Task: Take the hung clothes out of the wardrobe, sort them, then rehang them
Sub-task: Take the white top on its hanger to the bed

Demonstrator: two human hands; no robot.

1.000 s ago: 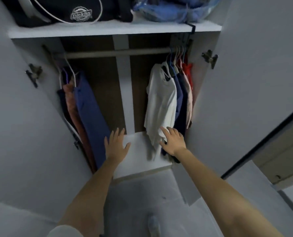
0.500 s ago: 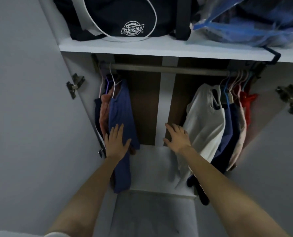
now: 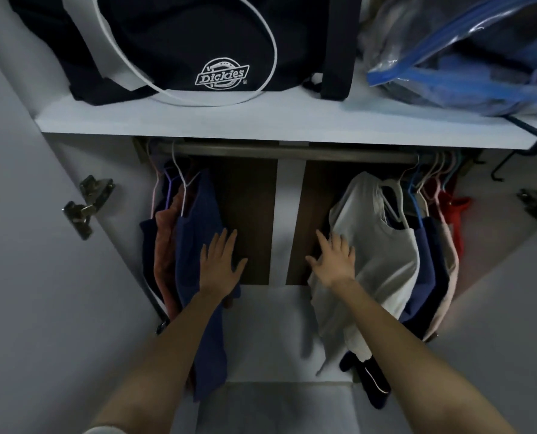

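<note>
gap: rail bare mid-span
left hand: flat on blue garment
right hand: flat on white shirt
bag above rail: "dickies"

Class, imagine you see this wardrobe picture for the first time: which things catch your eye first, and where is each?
First, two bare hands: the left hand lies flat on the blue garment hung at the left of the rail, the right hand on the white shirt at the right. Above them, a black bag with a white Dickies logo sits on the shelf.
</note>
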